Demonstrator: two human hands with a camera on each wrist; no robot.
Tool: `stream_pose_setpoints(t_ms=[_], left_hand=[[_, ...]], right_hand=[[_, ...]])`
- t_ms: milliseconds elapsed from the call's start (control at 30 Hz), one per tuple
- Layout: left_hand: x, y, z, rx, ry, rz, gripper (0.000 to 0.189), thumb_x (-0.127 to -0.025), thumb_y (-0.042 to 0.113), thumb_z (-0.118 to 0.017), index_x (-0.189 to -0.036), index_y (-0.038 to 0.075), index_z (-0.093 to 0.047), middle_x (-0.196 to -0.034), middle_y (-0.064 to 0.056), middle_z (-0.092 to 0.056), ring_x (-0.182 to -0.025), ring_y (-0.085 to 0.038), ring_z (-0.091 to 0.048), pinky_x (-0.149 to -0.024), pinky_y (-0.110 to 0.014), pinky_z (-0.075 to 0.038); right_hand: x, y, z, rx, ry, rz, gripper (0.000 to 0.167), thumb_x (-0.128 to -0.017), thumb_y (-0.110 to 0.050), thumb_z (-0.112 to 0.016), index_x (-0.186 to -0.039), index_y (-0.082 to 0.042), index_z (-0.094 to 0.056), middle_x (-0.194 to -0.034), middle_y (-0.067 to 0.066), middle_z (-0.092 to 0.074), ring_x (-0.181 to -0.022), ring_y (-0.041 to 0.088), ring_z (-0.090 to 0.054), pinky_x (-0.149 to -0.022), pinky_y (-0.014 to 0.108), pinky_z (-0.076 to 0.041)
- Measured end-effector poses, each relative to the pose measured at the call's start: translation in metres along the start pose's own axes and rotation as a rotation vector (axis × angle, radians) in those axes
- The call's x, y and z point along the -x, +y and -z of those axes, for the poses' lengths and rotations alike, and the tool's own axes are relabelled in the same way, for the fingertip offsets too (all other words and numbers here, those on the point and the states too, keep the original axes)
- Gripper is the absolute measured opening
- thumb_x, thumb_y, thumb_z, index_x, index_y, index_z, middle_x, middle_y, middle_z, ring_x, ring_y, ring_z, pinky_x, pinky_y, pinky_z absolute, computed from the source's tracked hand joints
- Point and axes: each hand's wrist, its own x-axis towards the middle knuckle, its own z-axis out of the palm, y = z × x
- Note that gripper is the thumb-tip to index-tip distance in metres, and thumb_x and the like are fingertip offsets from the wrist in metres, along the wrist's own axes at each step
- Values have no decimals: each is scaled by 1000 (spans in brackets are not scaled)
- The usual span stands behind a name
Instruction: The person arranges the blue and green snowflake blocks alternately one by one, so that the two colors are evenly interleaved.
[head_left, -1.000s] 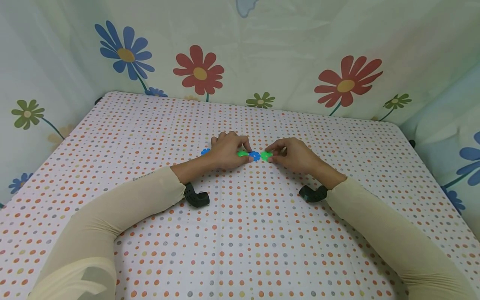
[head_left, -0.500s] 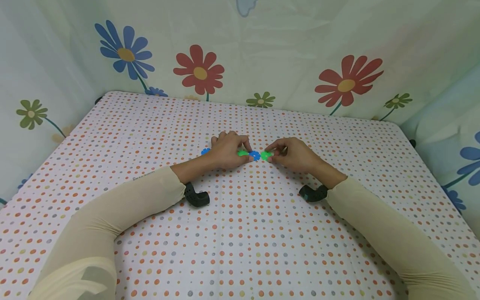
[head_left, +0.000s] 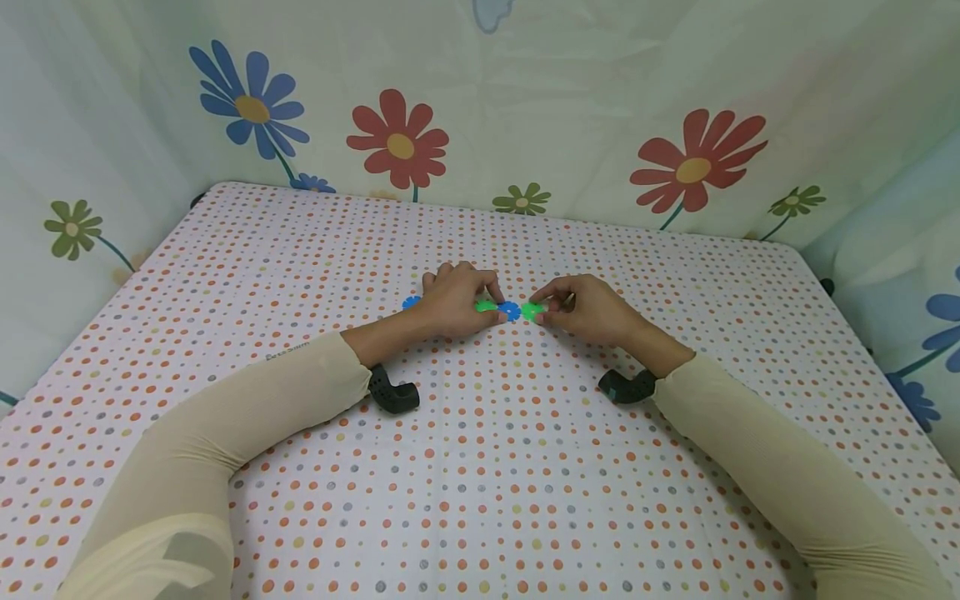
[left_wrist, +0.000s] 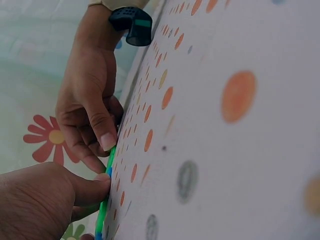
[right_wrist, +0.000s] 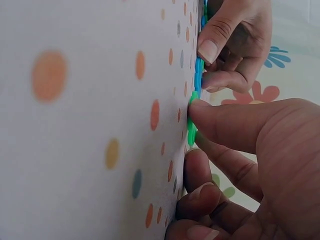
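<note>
A row of blue and green notched plastic snowflake discs runs across the middle of the table. My left hand (head_left: 457, 304) lies over the row, its thumb and index finger pinching the blue disc (head_left: 511, 312). Part of a green disc (head_left: 486, 306) shows between those fingers. Another blue disc (head_left: 411, 302) peeks out left of the hand, which hides the stretch between. From the other side, my right hand (head_left: 592, 310) pinches a green disc (head_left: 531, 312) by thumb and index finger. In the right wrist view this green disc (right_wrist: 192, 122) meets the blue one (right_wrist: 198, 75) edge to edge, low over the tablecloth.
A white tablecloth (head_left: 465, 467) with coloured dots covers the table. Curtains (head_left: 555, 92) printed with large flowers stand behind it and at both sides. Black wrist mounts (head_left: 393, 393) stick out below the wrists, at the ends of the beige sleeves.
The side curtains have swayed slightly. Both hands and the discs keep practically the same place and grip.
</note>
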Motion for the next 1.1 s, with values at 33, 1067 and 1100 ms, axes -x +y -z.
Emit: stream_pose_setpoints(t_ms=[33, 1067, 1100], left_hand=[[0, 0, 0, -2, 0, 0, 19, -88, 45, -70, -100, 30, -69, -94, 2, -54, -97, -22, -44, -84, -46, -28], [0, 0, 1, -9, -5, 2, 19, -88, 45, -70, -101, 30, -69, -98, 0, -55, -98, -23, -44, -84, -45, -28], [0, 0, 1, -9, -5, 2, 19, -88, 45, -70, -101, 30, -69, -98, 0, -55, -98, -23, -44, -84, -45, -28]], right_hand=[[0, 0, 0, 0, 1, -2, 27, -90, -18, -71, -116, -8, -70, -87, 6, -61, -72, 18, -55, -60, 27, -43], [0, 0, 0, -11, -14, -27, 27, -92, -19, -70, -117, -9, -69, -90, 7, -61, -73, 18, -55, -60, 27, -43], [0, 0, 0, -12, -16, -29, 27, -92, -19, -70, -117, -9, -69, -90, 7, -61, -73, 18, -55, -60, 27, -43]])
